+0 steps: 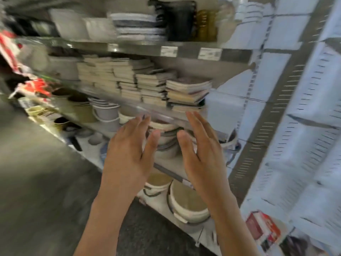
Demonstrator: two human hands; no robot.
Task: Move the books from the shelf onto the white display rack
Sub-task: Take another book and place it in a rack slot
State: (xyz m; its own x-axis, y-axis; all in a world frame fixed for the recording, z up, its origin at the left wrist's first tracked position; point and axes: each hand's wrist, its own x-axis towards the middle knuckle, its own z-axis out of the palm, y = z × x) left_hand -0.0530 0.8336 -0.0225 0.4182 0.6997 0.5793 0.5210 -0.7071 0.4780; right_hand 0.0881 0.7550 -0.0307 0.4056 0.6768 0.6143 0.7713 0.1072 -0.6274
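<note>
Head view, blurred by motion, has two bare forearms rising from the bottom centre of the frame. Both hands are raised with straight, relaxed fingers, palms turned toward each other, holding nothing: the left hand at centre, the right hand just beside it. Behind the hands, on the lower shelves, sit round cream and grey bowls and buckets (some stacked, details smeared). Just above the fingertips, at the middle of the frame, the grey metal shelf carries several stacks of pale-paged paperback books, lying flat in a row that runs back toward the left. At the right of the frame stands the white slotted display rack; a red and white book lies low on it, at lower right. Folded textiles fill the top shelf.
</note>
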